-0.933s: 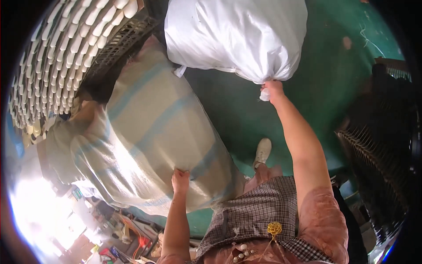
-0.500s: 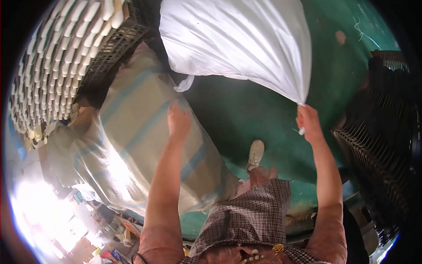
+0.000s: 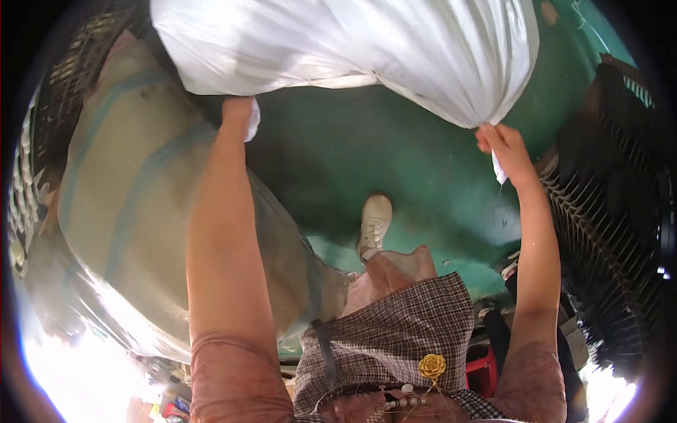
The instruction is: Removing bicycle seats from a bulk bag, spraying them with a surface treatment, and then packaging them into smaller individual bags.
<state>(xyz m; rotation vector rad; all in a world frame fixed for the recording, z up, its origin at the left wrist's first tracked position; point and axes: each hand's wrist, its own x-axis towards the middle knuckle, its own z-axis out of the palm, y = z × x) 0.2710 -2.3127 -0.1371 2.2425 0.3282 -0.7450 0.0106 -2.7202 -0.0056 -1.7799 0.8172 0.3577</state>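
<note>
While both arms reach up from the lower edge, the scene reads from the body outward as follows.

Clothing: a checked apron [image 3: 395, 331] with a small yellow flower pin [image 3: 431, 366] hangs over pink sleeves and pink trousers, closest to the camera.

Foot: one pale laced shoe [image 3: 374, 224] stands on the green floor [image 3: 395, 162], just beyond the apron's hem.

Left hand: the left hand [image 3: 237, 116] is raised at the end of a straight forearm, fingers closed on the lower left edge of the white sack [image 3: 352, 42], a fold of white cloth showing beside the knuckles.

Right hand: the right hand [image 3: 502, 144] is clenched on the gathered neck of the same sack, with a short white tail of cloth hanging below the fist.

White sack: large, full and smooth-skinned, it is held aloft between the two hands, clear of the floor, filling the top of the view.

Striped sack: a bulky tan sack with pale blue stripes [image 3: 134, 204] lies to the person's left, behind the left arm.

Crates: dark slatted crates [image 3: 606, 240] stand at the right, another dark one [image 3: 77, 70] at the upper left.
</note>
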